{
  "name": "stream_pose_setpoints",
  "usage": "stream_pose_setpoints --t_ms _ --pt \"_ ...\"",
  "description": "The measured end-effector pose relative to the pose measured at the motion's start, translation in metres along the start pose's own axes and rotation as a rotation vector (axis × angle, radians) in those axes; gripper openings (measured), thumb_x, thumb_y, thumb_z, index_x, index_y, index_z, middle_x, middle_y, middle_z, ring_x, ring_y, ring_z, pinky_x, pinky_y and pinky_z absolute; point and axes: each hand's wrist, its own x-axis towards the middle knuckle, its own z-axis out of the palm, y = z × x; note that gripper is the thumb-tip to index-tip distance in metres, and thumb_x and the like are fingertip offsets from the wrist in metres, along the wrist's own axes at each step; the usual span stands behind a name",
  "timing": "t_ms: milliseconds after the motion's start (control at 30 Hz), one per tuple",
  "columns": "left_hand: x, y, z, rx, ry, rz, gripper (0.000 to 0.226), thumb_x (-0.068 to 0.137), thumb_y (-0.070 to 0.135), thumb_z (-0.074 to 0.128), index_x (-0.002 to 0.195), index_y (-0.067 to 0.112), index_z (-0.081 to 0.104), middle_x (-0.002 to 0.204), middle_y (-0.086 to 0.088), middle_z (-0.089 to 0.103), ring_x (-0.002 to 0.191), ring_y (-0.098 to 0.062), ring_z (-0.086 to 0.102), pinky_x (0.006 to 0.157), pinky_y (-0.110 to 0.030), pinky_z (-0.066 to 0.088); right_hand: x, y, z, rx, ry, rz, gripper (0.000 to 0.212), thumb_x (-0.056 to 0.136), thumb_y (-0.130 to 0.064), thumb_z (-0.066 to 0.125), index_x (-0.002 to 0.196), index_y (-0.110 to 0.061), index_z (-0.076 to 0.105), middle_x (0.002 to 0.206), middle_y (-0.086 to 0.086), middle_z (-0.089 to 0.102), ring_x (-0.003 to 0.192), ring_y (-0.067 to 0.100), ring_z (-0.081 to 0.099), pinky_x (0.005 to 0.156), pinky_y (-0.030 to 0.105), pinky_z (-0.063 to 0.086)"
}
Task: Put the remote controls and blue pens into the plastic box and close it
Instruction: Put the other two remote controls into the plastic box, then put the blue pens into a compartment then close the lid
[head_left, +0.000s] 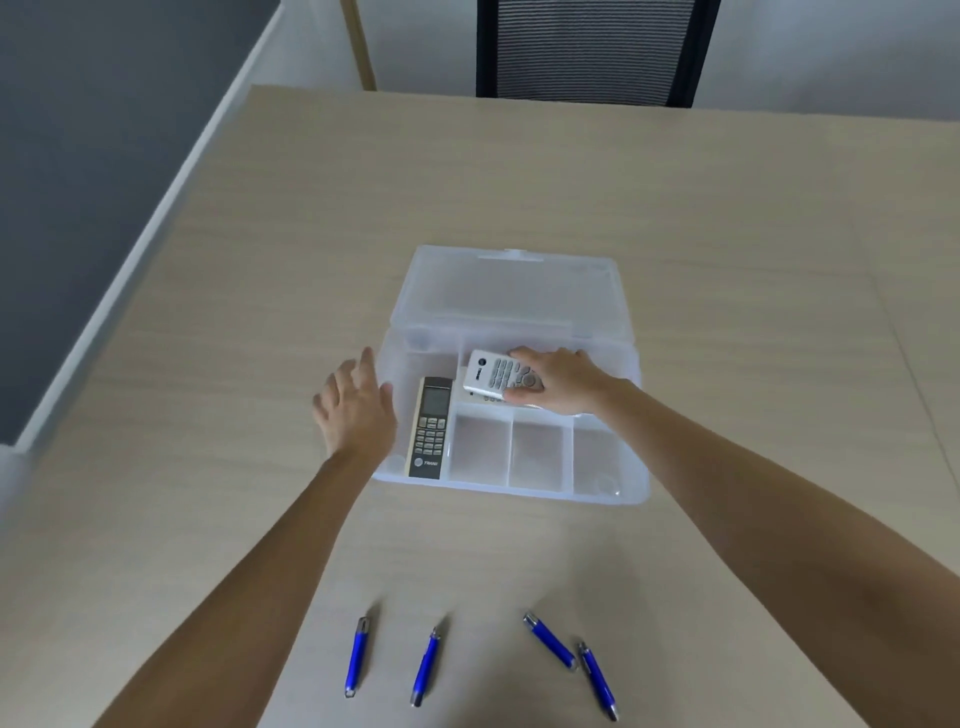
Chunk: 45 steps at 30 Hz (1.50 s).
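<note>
A clear plastic box (636, 467) stands open mid-table, its lid (514, 291) folded back on the far side. A dark remote with a gold edge (431, 428) lies in the box's left compartment. My right hand (563, 384) grips a white remote (496, 376) over the far compartment, above another white remote (488, 399) that is partly hidden. My left hand (356, 408) hovers with spread fingers just outside the box's left wall. Several blue pens lie near the front edge: far left pen (357, 657), second pen (425, 667), third pen (550, 642), far right pen (597, 680).
The light wood table (727, 234) extends around the box. A black mesh chair (592, 49) stands behind the far edge. The table's left edge drops to a dark floor (93, 182). Three small front compartments of the box hold nothing.
</note>
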Motion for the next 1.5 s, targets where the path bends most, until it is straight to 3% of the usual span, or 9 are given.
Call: stream_pose_setpoints --t_ms 200,467,633,733,833,1000,1133,1300,1500 --pt "-0.009 -0.005 0.013 -0.429 -0.107 -0.025 0.047 0.1 0.005 0.032 0.147 0.01 0.029 0.114 -0.028 0.058 0.1 -0.042 0.057 0.074 -0.033 0.038 0.011 -0.013 0.021 -0.064 0.017 0.009 0.055 0.092 -0.055 0.034 0.142 -0.032 0.03 0.137 0.014 0.039 0.127 0.037 0.032 0.107 0.045 0.025" --pt "-0.011 -0.004 0.002 -0.548 -0.254 -0.116 0.051 0.102 0.025 0.028 0.151 0.02 0.017 0.134 -0.024 0.047 0.124 -0.038 0.045 0.098 -0.04 0.037 -0.013 -0.044 0.026 -0.025 0.006 0.022 0.068 0.097 -0.05 0.025 0.152 -0.021 -0.004 0.161 0.018 -0.005 0.148 0.036 -0.009 0.121 0.051 0.001" --pt "-0.06 -0.031 -0.012 -0.666 -0.143 -0.244 0.053 0.101 0.033 0.032 0.144 0.001 0.026 0.141 -0.025 0.042 0.136 -0.036 0.033 0.109 -0.043 0.03 -0.107 -0.06 0.065 0.095 0.271 -0.045 0.032 0.093 -0.022 0.045 0.121 -0.006 0.05 0.113 0.018 0.055 0.105 0.036 0.055 0.082 0.043 0.049" --pt "-0.119 -0.074 -0.003 -0.539 -0.219 -0.294 0.046 0.094 0.028 0.053 0.127 -0.001 0.039 0.125 -0.025 0.05 0.12 -0.04 0.046 0.097 -0.044 0.04 -0.178 -0.034 0.115 0.125 0.085 0.114 0.004 0.087 -0.015 0.042 0.083 -0.013 0.044 0.084 0.011 0.057 0.081 0.033 0.059 0.064 0.037 0.044" --pt "-0.182 -0.109 0.007 -0.187 -0.435 -0.246 0.058 0.082 0.048 0.063 0.118 0.007 0.044 0.115 -0.01 0.051 0.109 -0.033 0.055 0.081 -0.037 0.045 -0.232 -0.017 0.159 0.176 -0.134 0.276 0.029 0.083 -0.025 0.051 0.067 -0.025 0.026 0.078 0.002 0.049 0.072 0.026 0.051 0.053 0.029 0.035" --pt "-0.224 -0.105 0.009 0.068 -0.461 -0.086 0.025 0.097 0.025 0.045 0.116 0.009 0.048 0.114 -0.01 0.054 0.102 -0.03 0.055 0.079 -0.038 0.049 -0.25 -0.016 0.196 0.211 -0.094 0.379 0.02 0.084 -0.03 0.053 0.096 -0.016 0.047 0.088 0.003 0.053 0.075 0.023 0.052 0.06 0.028 0.038" --pt "-0.233 -0.069 0.001 -0.081 -0.488 -0.047 0.013 0.091 -0.003 0.035 0.096 0.01 0.031 0.076 -0.002 0.046 0.067 -0.026 0.045 0.056 -0.037 0.037 -0.234 -0.016 0.183 0.208 0.004 0.419 0.013 0.087 -0.014 0.047 0.088 -0.011 0.035 0.079 0.006 0.049 0.073 0.027 0.047 0.061 0.029 0.033" --pt "-0.251 -0.039 0.021 -0.012 -0.6 0.063 0.045 0.093 0.032 0.052 0.127 0.005 0.038 0.125 -0.012 0.046 0.114 -0.032 0.054 0.09 -0.038 0.045 -0.212 -0.047 0.164 0.168 -0.043 0.362 0.009 0.083 -0.013 0.05 0.09 -0.014 0.047 0.096 0.012 0.059 0.079 0.027 0.05 0.067 0.029 0.038" --pt "-0.25 -0.043 0.033 0.187 -0.524 0.145 0.044 0.091 0.005 0.048 0.133 0.004 0.035 0.133 -0.01 0.039 0.12 -0.024 0.046 0.095 -0.03 0.049 -0.196 -0.07 0.179 0.007 -0.099 0.381 0.028 0.088 -0.013 0.051 0.114 -0.009 0.06 0.104 0.01 0.06 0.092 0.029 0.061 0.07 0.028 0.038"
